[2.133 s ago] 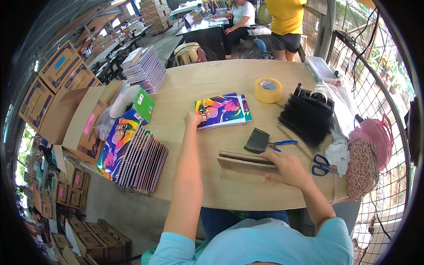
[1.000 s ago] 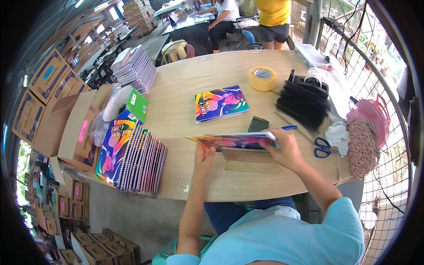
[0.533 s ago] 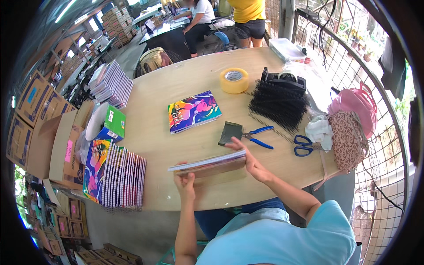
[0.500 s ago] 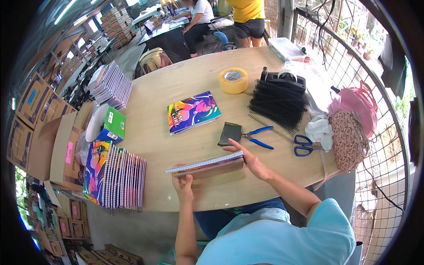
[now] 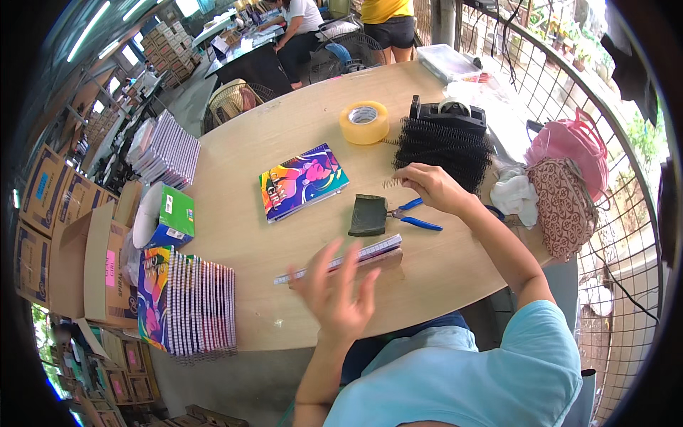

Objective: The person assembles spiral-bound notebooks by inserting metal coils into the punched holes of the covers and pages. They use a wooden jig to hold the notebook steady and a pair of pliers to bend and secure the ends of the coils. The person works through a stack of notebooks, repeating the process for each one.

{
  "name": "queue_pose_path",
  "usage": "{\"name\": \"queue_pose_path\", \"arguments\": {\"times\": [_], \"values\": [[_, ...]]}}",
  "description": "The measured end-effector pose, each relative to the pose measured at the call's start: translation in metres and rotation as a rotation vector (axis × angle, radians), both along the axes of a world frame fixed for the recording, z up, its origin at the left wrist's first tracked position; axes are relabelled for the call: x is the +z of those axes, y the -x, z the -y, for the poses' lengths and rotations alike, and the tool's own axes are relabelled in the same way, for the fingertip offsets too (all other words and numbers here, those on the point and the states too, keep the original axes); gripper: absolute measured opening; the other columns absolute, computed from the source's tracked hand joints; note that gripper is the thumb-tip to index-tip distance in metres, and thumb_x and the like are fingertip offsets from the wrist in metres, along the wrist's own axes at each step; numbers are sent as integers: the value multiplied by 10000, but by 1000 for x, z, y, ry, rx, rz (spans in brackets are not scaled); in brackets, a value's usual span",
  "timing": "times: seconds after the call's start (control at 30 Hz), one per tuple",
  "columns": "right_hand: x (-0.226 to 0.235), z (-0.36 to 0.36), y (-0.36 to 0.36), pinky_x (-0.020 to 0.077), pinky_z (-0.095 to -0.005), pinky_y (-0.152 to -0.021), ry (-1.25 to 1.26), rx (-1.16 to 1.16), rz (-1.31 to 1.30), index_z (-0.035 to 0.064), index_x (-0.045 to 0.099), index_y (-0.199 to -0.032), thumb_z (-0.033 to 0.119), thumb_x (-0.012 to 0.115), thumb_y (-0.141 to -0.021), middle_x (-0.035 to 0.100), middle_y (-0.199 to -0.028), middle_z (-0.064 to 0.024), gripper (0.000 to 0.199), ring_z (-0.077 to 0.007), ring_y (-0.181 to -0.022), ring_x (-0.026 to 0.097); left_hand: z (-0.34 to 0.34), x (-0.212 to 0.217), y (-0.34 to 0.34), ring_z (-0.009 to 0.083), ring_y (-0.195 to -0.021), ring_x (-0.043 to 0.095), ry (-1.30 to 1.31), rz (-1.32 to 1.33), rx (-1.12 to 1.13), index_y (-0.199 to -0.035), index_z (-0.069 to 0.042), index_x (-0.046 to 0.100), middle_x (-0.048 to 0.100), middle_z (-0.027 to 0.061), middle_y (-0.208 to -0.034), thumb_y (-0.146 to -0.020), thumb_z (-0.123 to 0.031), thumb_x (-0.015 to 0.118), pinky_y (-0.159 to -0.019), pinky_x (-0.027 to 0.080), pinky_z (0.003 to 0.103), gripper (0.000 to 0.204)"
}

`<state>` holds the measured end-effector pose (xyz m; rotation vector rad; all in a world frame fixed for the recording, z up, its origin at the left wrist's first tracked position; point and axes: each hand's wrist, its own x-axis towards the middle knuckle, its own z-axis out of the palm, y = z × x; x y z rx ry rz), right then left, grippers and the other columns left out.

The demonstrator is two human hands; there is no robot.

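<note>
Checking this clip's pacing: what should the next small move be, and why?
Probably lift the loose coil toward the notebook: the right hand is at the coil, grip unclear, while the notebook stands edge up behind the open left hand.

1. Wears a light blue shirt [image 5: 455,377], plain over the visible front; hangs loosely, with soft folds and a paler area at the lower front;
2. Has a short, wide right sleeve [image 5: 541,338] in the same light blue; ends near the elbow [image 5: 533,286] in an even edge;
3. Shows dark blue legwear [image 5: 428,326] as a narrow strip beyond the shirt;
4. Leaves left forearm [image 5: 322,373], right forearm [image 5: 501,238], left hand [image 5: 340,302] and right hand [image 5: 435,186] bare.
</note>
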<state>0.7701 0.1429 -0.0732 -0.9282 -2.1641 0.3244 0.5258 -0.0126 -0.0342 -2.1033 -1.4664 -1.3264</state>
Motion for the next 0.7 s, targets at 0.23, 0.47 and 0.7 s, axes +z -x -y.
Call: {"name": "queue_pose_path", "arguments": {"times": [0.23,0.47,0.7], "values": [[41,56,4,507,-342,-652,216,163,-122,95,748,-942,57,727,-797,663,-806,-69,152,-215,-753,624,-23,-1,-28,215,-752,602,209,46,-173,-949,-114,712,627,11,-810,-822,-91,715,-747,439,358,129],[40,69,10,520,-326,-706,249,291,-271,71,741,-917,20,753,-766,689,-878,-75,160,-204,-842,645,-20,0,-26,225,-725,599,209,60,-195,-917,-100,709,617,20,-803,-807,-90,731,-681,443,349,113],[40,75,10,520,-343,-757,386,343,-333,42,717,-922,-17,717,-786,695,-903,-87,149,-223,-885,657,-20,0,-28,226,-741,602,220,59,-207,-913,-101,699,611,19,-807,-808,-77,726,-688,439,352,111]]}}
